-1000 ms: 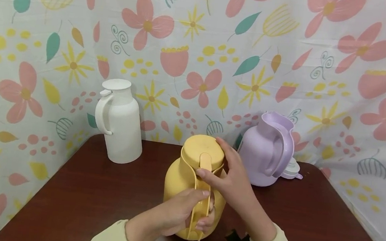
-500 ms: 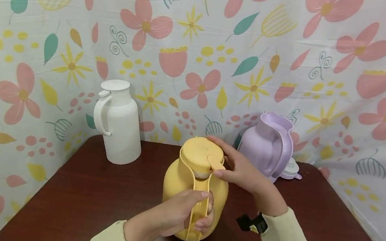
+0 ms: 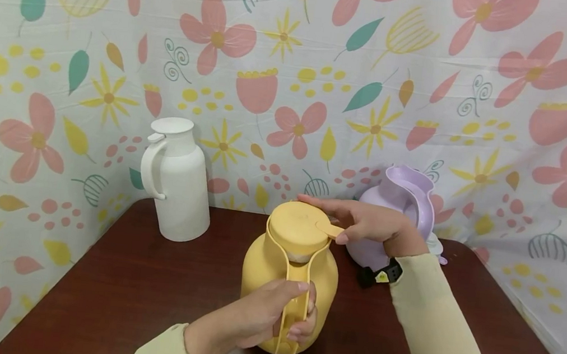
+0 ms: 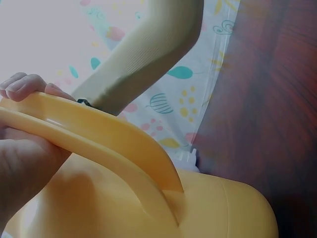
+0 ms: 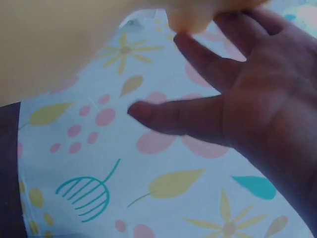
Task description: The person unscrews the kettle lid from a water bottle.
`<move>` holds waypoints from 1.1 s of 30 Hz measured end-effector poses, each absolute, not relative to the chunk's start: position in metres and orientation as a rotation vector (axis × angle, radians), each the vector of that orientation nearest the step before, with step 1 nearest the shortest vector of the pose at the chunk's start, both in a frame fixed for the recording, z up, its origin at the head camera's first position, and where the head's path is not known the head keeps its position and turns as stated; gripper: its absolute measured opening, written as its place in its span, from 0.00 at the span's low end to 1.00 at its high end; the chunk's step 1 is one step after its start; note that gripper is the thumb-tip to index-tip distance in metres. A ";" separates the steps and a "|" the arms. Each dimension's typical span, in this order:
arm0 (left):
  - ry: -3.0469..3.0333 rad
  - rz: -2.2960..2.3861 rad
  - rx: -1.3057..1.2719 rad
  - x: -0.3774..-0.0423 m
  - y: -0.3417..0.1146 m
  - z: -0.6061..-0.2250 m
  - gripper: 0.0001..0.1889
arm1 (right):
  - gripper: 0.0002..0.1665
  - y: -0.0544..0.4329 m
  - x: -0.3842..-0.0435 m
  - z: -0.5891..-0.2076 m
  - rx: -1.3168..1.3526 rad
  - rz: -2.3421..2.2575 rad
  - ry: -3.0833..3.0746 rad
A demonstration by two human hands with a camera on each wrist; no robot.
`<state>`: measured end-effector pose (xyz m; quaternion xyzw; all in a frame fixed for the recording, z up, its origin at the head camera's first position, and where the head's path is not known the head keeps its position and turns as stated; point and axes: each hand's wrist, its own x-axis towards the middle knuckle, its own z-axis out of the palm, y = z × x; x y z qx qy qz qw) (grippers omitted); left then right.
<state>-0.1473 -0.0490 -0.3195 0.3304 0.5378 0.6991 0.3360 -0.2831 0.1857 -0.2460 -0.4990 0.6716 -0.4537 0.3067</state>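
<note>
A yellow thermos jug (image 3: 255,270) stands upright on the dark table, its handle toward me. My left hand (image 3: 263,313) grips that handle (image 4: 114,153), fingers wrapped through it. On top sits the yellow lid (image 3: 300,222), raised a little, with a pale band visible beneath its rim and its tab pointing right. My right hand (image 3: 372,224) holds the lid from the right side, thumb at the tab and fingers along the back edge. In the right wrist view, some fingers of the right hand (image 5: 277,94) reach the lid while one extends free of it.
A white thermos jug (image 3: 183,191) stands at the back left. At the back right is a lilac jug (image 3: 370,252) without a lid, partly behind my right hand, with a small white lid (image 3: 434,245) beside it. A floral cloth (image 3: 306,33) hangs behind the table (image 3: 178,286).
The lid has turned counterclockwise, its tab swinging from facing me to the right, and has risen slightly. My right hand and forearm swung right with it; the left hand kept its grip.
</note>
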 end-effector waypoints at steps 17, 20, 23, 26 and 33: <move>1.389 1.846 0.836 -0.146 -0.048 -0.322 0.17 | 0.49 0.156 -0.197 -0.307 -1.034 -2.074 2.368; 1.403 1.847 0.839 -0.146 -0.048 -0.322 0.17 | 0.47 0.147 -0.182 -0.300 -0.768 -2.033 2.638; 1.413 1.850 0.837 -0.146 -0.049 -0.322 0.17 | 0.48 0.142 -0.177 -0.288 -0.604 -1.848 2.859; 1.425 1.850 0.827 -0.146 -0.050 -0.321 0.17 | 0.50 0.137 -0.179 -0.278 -0.596 -1.647 2.990; 1.425 1.831 0.809 -0.145 -0.050 -0.319 0.17 | 0.43 0.138 -0.188 -0.268 -0.760 -1.426 3.081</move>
